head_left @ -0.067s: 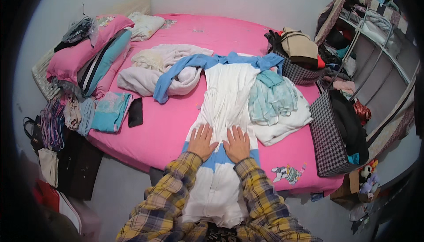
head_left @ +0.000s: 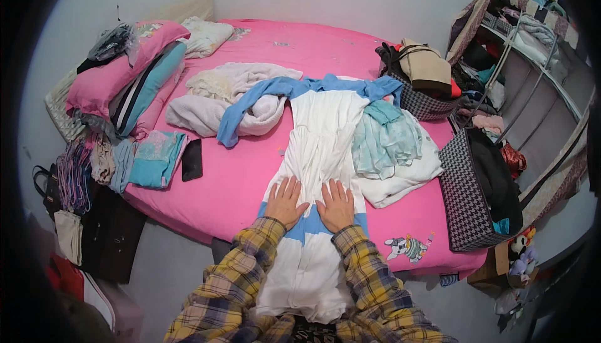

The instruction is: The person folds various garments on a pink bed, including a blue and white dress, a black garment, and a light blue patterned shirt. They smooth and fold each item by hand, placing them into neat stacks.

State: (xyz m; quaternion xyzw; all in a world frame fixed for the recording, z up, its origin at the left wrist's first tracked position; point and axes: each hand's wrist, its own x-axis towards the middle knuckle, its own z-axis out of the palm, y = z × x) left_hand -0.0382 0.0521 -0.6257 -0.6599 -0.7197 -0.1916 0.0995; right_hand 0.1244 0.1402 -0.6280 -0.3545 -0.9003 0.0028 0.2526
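Note:
A long white dress (head_left: 322, 133) with blue sleeves and a blue band lies face up on the pink bed. Its lower end hangs over the near edge toward me. Both palms rest flat on the skirt at the blue band: my left hand (head_left: 287, 204) on the left half, my right hand (head_left: 335, 205) on the right half, fingers spread and pointing away. One blue sleeve stretches left over a pale fluffy garment (head_left: 181, 114); the other lies toward the right. Beside the skirt, a light teal garment (head_left: 387, 146) lies on a folded white one (head_left: 407, 180).
Two houndstooth storage boxes (head_left: 463, 199) with clothes stand along the bed's right side, near a clothes rack (head_left: 532, 55). On the left are a stack of pillows (head_left: 119, 80), folded teal clothes (head_left: 152, 164), a black phone (head_left: 192, 160) and hangers (head_left: 75, 174). The pink bedsheet (head_left: 231, 186) has a curved near edge.

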